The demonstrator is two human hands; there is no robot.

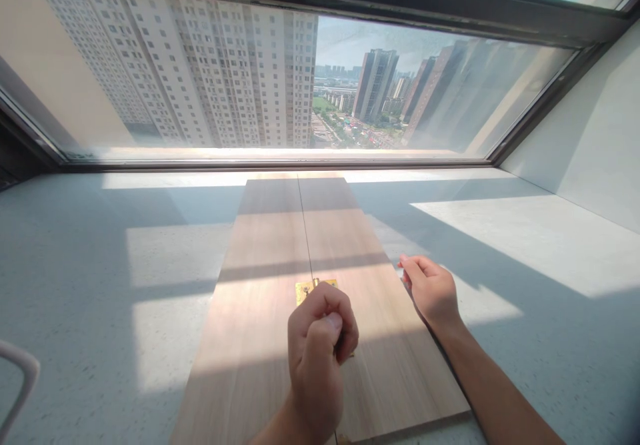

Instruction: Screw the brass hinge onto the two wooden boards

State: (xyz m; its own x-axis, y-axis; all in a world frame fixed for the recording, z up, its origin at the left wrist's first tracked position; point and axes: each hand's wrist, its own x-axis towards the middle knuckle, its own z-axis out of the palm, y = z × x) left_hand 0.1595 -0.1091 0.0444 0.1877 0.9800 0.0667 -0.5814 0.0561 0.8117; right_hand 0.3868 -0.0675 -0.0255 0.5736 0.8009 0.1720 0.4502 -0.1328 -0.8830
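Two pale wooden boards (270, 231) lie side by side, with a narrow dark seam between them. A brass-coloured hinge (301, 293) straddles the seam, and a screw shows at its left leaf. My left hand (320, 358) is closed in a fist directly over the hinge and covers most of it. Whatever the fist grips is hidden by the fingers. Beside the right board's edge, my right hand (431, 293) is closed with its fingertips pinched together. Anything in that pinch is too small to make out.
The boards rest on a pale speckled sill (170, 338) striped with sunlight and shadow. A dark-framed window (280, 165) runs along the back, with tall buildings outside. At the lower left edge is a curved white object (27, 365). A wall (595, 131) rises on the right.
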